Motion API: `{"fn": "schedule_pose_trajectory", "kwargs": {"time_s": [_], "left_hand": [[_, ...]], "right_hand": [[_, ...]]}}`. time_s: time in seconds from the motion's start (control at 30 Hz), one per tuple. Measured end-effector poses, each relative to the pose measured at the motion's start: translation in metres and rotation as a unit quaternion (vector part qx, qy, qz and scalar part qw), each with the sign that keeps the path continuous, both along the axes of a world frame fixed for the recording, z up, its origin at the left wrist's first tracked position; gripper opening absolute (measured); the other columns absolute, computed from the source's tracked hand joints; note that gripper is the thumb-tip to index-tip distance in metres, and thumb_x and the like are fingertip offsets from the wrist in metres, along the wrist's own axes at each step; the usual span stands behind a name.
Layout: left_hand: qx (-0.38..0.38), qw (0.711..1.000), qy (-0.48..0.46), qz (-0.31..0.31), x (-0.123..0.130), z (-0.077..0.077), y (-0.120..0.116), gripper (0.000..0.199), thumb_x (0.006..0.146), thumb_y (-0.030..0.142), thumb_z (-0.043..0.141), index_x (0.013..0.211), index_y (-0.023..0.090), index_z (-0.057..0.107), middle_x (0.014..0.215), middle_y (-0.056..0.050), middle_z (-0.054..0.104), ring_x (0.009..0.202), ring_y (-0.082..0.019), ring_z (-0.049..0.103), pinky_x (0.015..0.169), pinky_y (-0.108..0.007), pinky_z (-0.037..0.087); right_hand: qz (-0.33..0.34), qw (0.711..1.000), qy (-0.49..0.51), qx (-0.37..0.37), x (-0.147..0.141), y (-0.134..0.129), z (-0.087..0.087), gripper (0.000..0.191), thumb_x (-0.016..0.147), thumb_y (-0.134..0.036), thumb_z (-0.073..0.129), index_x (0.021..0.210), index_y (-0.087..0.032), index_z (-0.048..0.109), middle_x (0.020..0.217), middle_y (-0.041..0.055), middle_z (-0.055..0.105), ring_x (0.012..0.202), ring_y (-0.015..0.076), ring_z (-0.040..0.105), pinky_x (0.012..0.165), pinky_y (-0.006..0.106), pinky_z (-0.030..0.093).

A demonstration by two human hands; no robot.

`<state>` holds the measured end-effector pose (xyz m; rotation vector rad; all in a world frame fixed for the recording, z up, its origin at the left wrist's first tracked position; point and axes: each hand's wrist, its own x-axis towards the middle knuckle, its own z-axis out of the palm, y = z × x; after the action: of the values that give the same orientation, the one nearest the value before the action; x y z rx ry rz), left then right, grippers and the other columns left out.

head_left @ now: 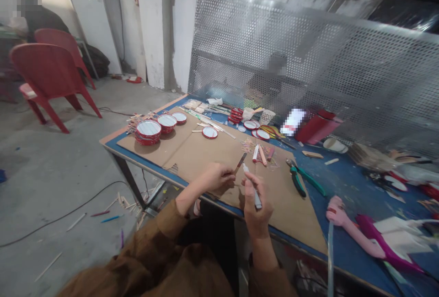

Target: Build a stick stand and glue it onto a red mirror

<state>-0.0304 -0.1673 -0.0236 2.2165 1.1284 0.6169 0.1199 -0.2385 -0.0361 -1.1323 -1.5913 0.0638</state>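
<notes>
My left hand (219, 178) is closed on a thin flat stick (241, 162), brownish with a dark upper end, which slants up from the fingertips. Wrapped in my right hand (256, 196) is a small white tube (245, 168), its narrow nozzle pointing up close beside the stick; I cannot tell whether the two touch. Under both hands lies a sheet of brown cardboard (192, 155). Just beyond them are a white tube with a red end (255, 153), a peach-coloured tube (262, 155) and loose rubber bands (249, 145).
Stacked red-rimmed drums (148, 129) stand at the table's far left, with a single red-rimmed disc (209, 132) nearer the middle. Green-handled pliers (302, 178) lie to the right, near a pink glue gun (360, 235). Behind is a perforated metal panel (308, 55); a lit phone (293, 122) leans there.
</notes>
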Motion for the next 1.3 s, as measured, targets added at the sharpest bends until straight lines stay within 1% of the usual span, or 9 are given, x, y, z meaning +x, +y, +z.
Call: {"fn": "schedule_pose_trajectory", "kwargs": {"time_s": [0.17,0.3,0.57,0.77,0.87,1.07,1.3], "left_hand": [[0.005,1.000,0.004,0.000,-0.001,0.002,-0.001,0.023,0.089,0.029,0.051,0.072,0.016,0.062,0.068,0.000,0.060,0.066,-0.011,0.049,0.061,-0.019,0.032],[-0.001,1.000,0.000,-0.006,-0.001,0.002,-0.001,0.025,0.089,0.029,0.050,0.070,0.016,0.061,0.065,0.001,0.058,0.064,-0.011,0.048,0.059,-0.020,0.032],[0.003,1.000,-0.007,-0.008,-0.001,-0.003,0.001,0.025,0.088,0.032,0.049,0.072,0.017,0.061,0.063,0.001,0.055,0.062,-0.011,0.045,0.058,-0.020,0.030],[0.007,1.000,-0.024,-0.015,-0.002,-0.006,0.002,0.023,0.088,0.029,0.050,0.071,0.016,0.060,0.064,0.002,0.054,0.063,-0.010,0.044,0.058,-0.020,0.030],[-0.004,1.000,-0.025,-0.016,-0.002,-0.006,0.002,0.022,0.087,0.028,0.050,0.072,0.016,0.061,0.064,0.002,0.054,0.063,-0.010,0.045,0.057,-0.019,0.031],[-0.005,0.999,-0.030,-0.014,-0.002,-0.005,0.002,0.021,0.088,0.028,0.051,0.073,0.017,0.061,0.068,0.001,0.058,0.066,-0.011,0.048,0.060,-0.019,0.033],[-0.003,1.000,-0.017,-0.013,0.000,-0.005,0.002,0.023,0.088,0.028,0.050,0.072,0.016,0.061,0.065,0.002,0.056,0.063,-0.010,0.045,0.058,-0.019,0.031]], "right_hand": [[0.001,1.000,0.000,0.002,-0.001,0.000,0.002,0.022,0.092,-0.021,0.050,0.110,-0.022,0.062,0.099,0.0057,0.065,0.089,0.0188,0.065,0.081,0.035,0.051],[0.001,1.000,-0.007,0.006,-0.002,-0.001,0.004,0.022,0.092,-0.021,0.049,0.109,-0.021,0.063,0.097,0.0059,0.065,0.088,0.0186,0.065,0.081,0.035,0.051],[0.000,0.999,-0.026,0.018,-0.004,-0.002,0.008,0.021,0.092,-0.022,0.049,0.108,-0.020,0.063,0.094,0.0055,0.065,0.086,0.0174,0.064,0.080,0.033,0.051],[0.006,0.999,-0.044,0.027,-0.004,-0.001,0.011,0.020,0.092,-0.021,0.048,0.107,-0.020,0.061,0.094,0.0070,0.065,0.086,0.0189,0.062,0.079,0.035,0.052],[0.015,0.998,-0.053,0.038,-0.004,-0.001,0.012,0.019,0.092,-0.019,0.049,0.107,-0.020,0.061,0.094,0.0068,0.065,0.087,0.0184,0.062,0.080,0.034,0.051],[0.012,0.998,-0.057,0.036,-0.004,-0.002,0.012,0.020,0.092,-0.018,0.049,0.108,-0.020,0.061,0.095,0.0063,0.065,0.088,0.0182,0.062,0.081,0.034,0.051],[0.002,0.999,-0.044,0.030,-0.004,-0.002,0.009,0.020,0.092,-0.020,0.049,0.107,-0.020,0.062,0.094,0.0071,0.065,0.086,0.0188,0.062,0.080,0.035,0.051]]}}
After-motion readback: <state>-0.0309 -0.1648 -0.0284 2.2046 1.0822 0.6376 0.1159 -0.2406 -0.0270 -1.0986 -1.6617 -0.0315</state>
